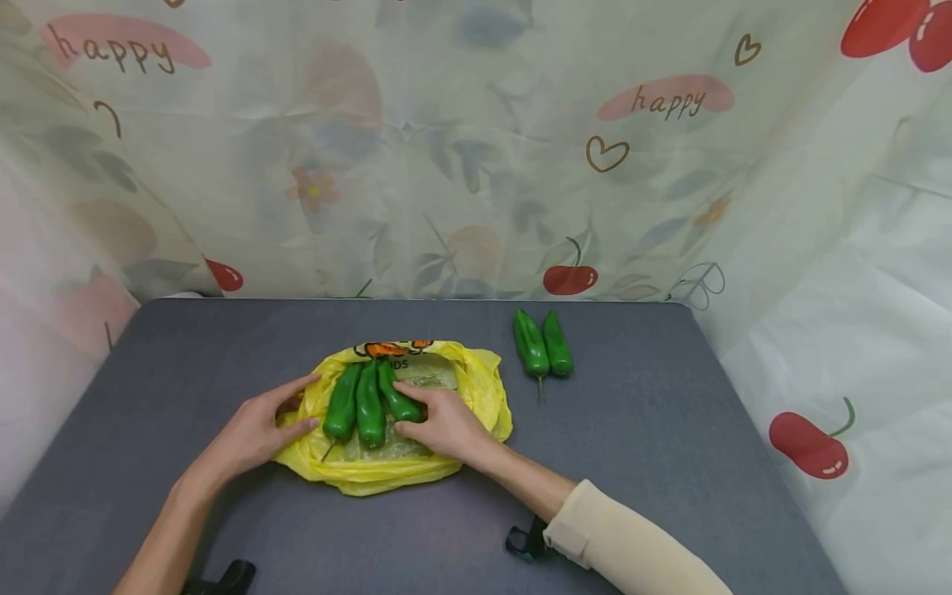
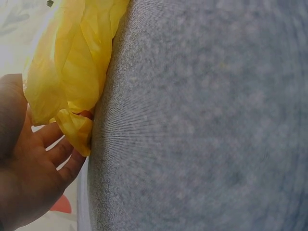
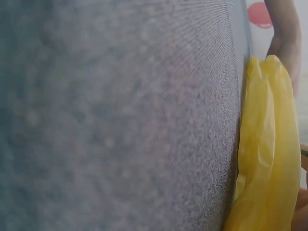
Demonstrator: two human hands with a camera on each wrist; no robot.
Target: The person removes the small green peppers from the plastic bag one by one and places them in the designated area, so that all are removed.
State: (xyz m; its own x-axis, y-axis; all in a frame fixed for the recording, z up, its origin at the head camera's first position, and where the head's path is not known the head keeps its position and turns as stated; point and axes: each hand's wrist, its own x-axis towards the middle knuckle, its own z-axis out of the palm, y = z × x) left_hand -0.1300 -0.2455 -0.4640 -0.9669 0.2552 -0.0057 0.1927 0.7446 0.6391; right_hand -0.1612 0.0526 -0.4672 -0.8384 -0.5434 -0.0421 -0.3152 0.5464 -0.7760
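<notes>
A crumpled yellow plastic bag lies on the table with its mouth spread wide. Inside it, side by side, are two green peppers, a left one and a middle one. My right hand pinches a third green pepper between thumb and fingers, just right of those two. At the bag's left edge, my left hand holds the plastic with thumb and fingers. The left wrist view shows the left hand's fingers partly behind a yellow fold. Yellow plastic hides most of the right hand in the right wrist view.
Two more green peppers lie close together on the dark grey table, behind and right of the bag. A printed curtain hangs along the table's back edge, with pale sheeting at both sides.
</notes>
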